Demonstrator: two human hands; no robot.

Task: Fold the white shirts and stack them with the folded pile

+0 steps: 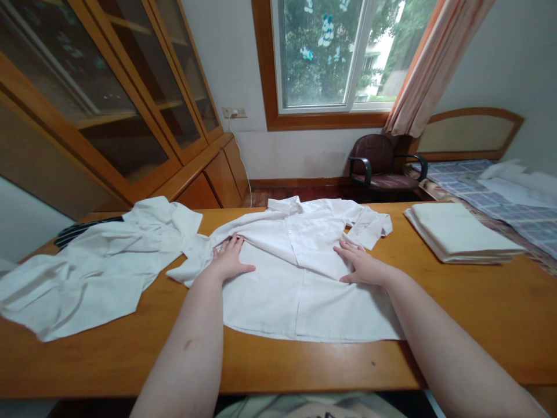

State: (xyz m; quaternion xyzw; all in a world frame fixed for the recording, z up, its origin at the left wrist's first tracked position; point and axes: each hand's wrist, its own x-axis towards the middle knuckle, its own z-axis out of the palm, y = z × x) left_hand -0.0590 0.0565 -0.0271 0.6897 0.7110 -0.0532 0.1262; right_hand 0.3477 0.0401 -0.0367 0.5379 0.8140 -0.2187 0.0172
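A white button-up shirt (270, 302) lies front up on the wooden table, its collar at the far side and its hem toward me. Flat on its left side rests my left hand (228, 259), fingers spread. My right hand (355, 264) presses on the right side of the shirt, its fingers also apart. Between the hands the cloth has a few loose folds along the button strip. Both sleeves are crumpled outward beside the body. Neither hand grips the fabric.
A rumpled white garment (117, 255) lies on the table (270, 368) at left, beside a dark striped cloth (85, 230). At right sits a folded white stack (461, 232). Beyond are a glass cabinet (130, 87), an armchair (378, 159) and a bed (500, 186).
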